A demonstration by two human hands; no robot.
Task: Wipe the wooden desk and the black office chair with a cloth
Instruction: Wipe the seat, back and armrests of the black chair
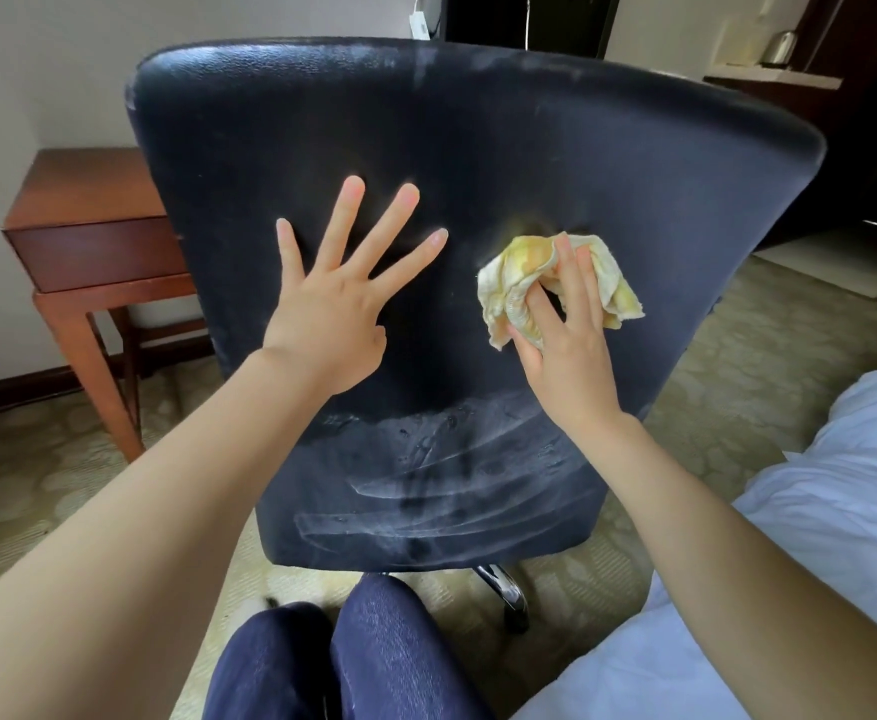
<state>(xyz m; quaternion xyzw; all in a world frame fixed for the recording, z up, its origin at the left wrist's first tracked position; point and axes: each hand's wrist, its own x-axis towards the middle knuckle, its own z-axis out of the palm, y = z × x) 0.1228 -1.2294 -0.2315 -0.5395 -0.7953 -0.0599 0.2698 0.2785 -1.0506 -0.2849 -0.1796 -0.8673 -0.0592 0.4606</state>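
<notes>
The black office chair (478,148) fills the middle of the view, its backrest turned toward me, with pale wet streaks across its lower part. My left hand (332,304) lies flat on the backrest, fingers spread and straight. To its right, my right hand (561,335) grips a crumpled yellow and white cloth (524,262) and presses it against the backrest. The wooden desk (88,220) stands behind the chair at the left, partly hidden by it.
A bed with white bedding (815,511) runs along the right edge. My knees in blue jeans (342,657) are at the bottom, close to the chair's chrome base (504,589). Patterned carpet (20,485) covers the floor. Dark furniture with a kettle (782,49) stands at the back right.
</notes>
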